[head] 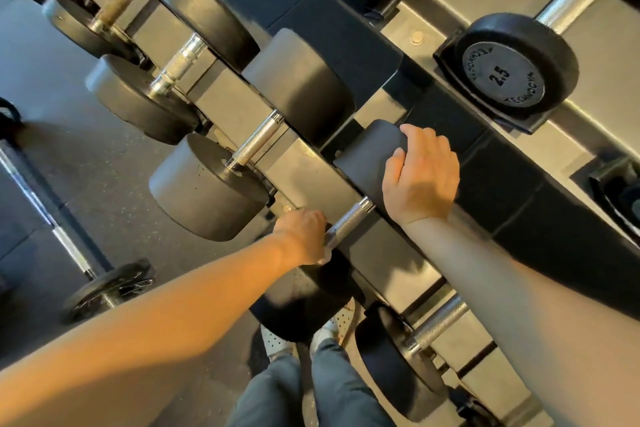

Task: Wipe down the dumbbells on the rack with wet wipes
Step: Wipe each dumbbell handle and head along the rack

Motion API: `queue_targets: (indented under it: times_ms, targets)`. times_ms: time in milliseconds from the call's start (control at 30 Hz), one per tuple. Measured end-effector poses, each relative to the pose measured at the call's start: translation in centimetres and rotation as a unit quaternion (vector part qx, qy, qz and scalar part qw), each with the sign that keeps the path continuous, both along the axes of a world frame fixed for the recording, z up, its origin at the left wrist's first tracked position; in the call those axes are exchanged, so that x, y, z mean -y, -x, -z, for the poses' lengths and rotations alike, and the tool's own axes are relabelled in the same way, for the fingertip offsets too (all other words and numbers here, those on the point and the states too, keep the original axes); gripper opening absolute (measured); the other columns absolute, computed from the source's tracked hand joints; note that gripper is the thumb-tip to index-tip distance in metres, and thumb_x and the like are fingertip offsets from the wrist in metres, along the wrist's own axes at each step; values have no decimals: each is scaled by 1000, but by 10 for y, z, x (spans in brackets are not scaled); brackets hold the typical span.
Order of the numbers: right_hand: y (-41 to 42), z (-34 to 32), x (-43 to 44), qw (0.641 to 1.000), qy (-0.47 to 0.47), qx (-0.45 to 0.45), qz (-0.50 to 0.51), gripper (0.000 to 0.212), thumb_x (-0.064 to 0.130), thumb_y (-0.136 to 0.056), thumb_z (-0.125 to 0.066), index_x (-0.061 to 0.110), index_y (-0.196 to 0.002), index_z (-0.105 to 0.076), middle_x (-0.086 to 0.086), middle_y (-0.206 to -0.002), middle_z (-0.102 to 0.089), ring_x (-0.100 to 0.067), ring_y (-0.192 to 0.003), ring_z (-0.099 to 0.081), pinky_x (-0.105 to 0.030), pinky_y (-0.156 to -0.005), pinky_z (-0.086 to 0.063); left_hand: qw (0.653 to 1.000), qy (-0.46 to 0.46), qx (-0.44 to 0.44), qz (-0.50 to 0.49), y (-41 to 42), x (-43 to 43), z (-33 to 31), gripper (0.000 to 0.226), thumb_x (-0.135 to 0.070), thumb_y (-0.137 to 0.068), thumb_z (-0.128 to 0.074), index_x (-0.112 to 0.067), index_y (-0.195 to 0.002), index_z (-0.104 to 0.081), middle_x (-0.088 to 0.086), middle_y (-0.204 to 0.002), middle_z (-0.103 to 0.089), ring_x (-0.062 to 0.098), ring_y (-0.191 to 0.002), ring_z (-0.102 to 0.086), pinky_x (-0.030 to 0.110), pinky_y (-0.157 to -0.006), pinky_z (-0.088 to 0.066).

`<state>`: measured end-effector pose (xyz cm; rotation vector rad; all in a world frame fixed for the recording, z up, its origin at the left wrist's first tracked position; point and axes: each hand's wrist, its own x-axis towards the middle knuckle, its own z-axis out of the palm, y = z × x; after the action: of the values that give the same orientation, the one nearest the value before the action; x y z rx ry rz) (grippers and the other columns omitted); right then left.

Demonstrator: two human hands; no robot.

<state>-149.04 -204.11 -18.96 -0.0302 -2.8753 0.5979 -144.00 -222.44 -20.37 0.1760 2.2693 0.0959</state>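
A black dumbbell lies across the grey rack in front of me, its knurled steel handle between two round heads. My left hand grips the near end of the handle, just above the near head. A small pale scrap shows under that hand's fingers; I cannot tell whether it is a wet wipe. My right hand lies on the far head, fingers curled over its top edge and thumb along its side.
More black dumbbells sit side by side along the same shelf to the left, and one to the lower right. A 2.5 dumbbell rests on the upper shelf. A barbell lies on the floor at left. My shoes stand below.
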Motion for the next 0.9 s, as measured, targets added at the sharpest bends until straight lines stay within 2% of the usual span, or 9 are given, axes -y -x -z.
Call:
queue_targets:
  times_ms: [167,267,333,400,533,667,733,833,900]
  targets:
    - [0,3,-1,1000,-14,-3,-1,39,26,-97,-45,9,-128,-61,-9,-106,-65,-24,-87,-55,-36,-70,-41,975,-117,15,-188,13,1,12,7,-26,-93,-67,-19,-91,-68,4,-95,-71,19,-89,-65,29,-75,-51]
    - [0,6,-1,1000,-19,-8,3,38,26,-98,-45,10,-129,-61,-9,-108,-65,-24,-88,-56,-36,-69,-43,888,-251,-21,-384,21,-24,11,10,-9,-94,-63,-8,-90,-72,-1,-81,-70,8,-71,-60,24,-67,-47]
    - [-1,7,-1,1000,-21,-15,6,37,25,-99,-46,10,-128,-62,-9,-107,-66,-24,-88,-56,-38,-69,-46,825,-296,-6,-481,28,-39,9,18,1,-96,-56,-4,-94,-72,-1,-76,-66,6,-63,-57,15,-52,-45]
    - [-1,7,0,999,-25,-19,7,36,25,-99,-46,10,-128,-62,-9,-107,-66,-24,-88,-57,-38,-69,-47,802,-292,29,-520,32,-44,12,23,3,-97,-49,-7,-95,-70,2,-74,-64,9,-56,-54,15,-40,-41]
    - [-1,4,0,1000,-28,-12,1,37,25,-98,-45,10,-128,-61,-8,-106,-65,-22,-87,-55,-40,-69,-47,827,-250,127,-487,41,-38,25,27,-11,-102,-50,-16,-77,-59,5,-69,-52,14,-53,-44,20,-42,-36]
    - [0,-2,1,1000,-20,14,3,39,27,-96,-45,13,-131,-58,-6,-109,-64,-22,-90,-56,-39,-73,-47,845,-228,215,-433,47,-19,35,12,-18,-102,-55,-9,-101,-63,12,-89,-58,19,-72,-53,30,-64,-43]
    - [0,-5,3,999,-20,33,13,41,27,-96,-46,15,-133,-57,-5,-114,-65,-22,-95,-57,-38,-78,-47,877,-216,209,-374,43,-7,39,13,-15,-99,-56,-6,-100,-65,11,-85,-57,19,-71,-52,30,-64,-41]
    - [0,-9,5,998,-27,42,24,42,26,-96,-48,15,-135,-57,-5,-117,-66,-23,-99,-60,-39,-81,-50,936,-186,148,-261,31,4,35,21,-15,-101,-55,-5,-114,-68,5,-95,-64,19,-86,-59,28,-68,-46]
    - [1,-13,7,997,-37,53,31,42,25,-97,-49,14,-137,-57,-6,-119,-67,-24,-102,-61,-41,-86,-52,973,-133,104,-160,23,10,28,21,-22,-100,-57,-10,-113,-69,3,-95,-65,21,-93,-63,31,-74,-51]
